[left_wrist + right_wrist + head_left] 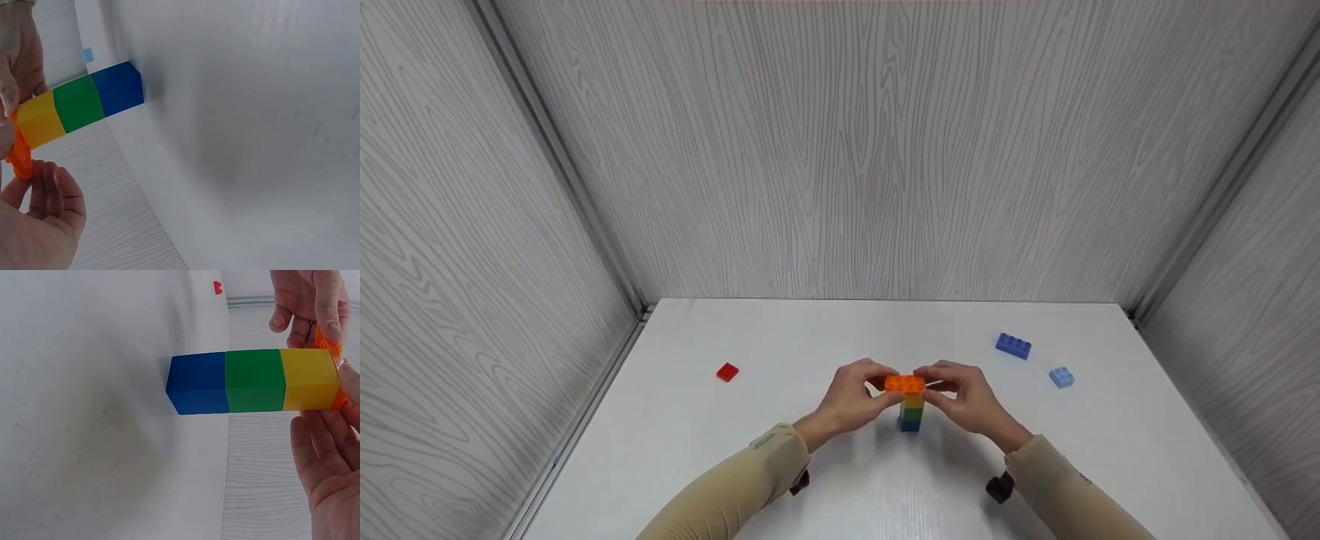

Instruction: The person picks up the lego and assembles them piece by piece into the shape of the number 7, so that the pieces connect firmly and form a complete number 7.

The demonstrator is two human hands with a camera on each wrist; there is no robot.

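A small tower stands upright on the white table: a blue block (198,384) at the bottom, a green block (255,381) over it and a yellow block (309,379) above that. Across the top lies a thin orange studded brick (904,384), longer than the tower is wide. My left hand (853,397) pinches its left end between thumb and fingers. From the other side my right hand (966,399) holds the right end, thumb in front and fingers behind. Both hands are raised to the tower's top, and their fingers hide the brick's ends.
On the table (690,450), a small red brick (727,372) lies to the left. Toward the back right are a long blue brick (1013,346) and a light-blue brick (1062,377). Wood-grain panels (840,150) enclose the back and both sides.
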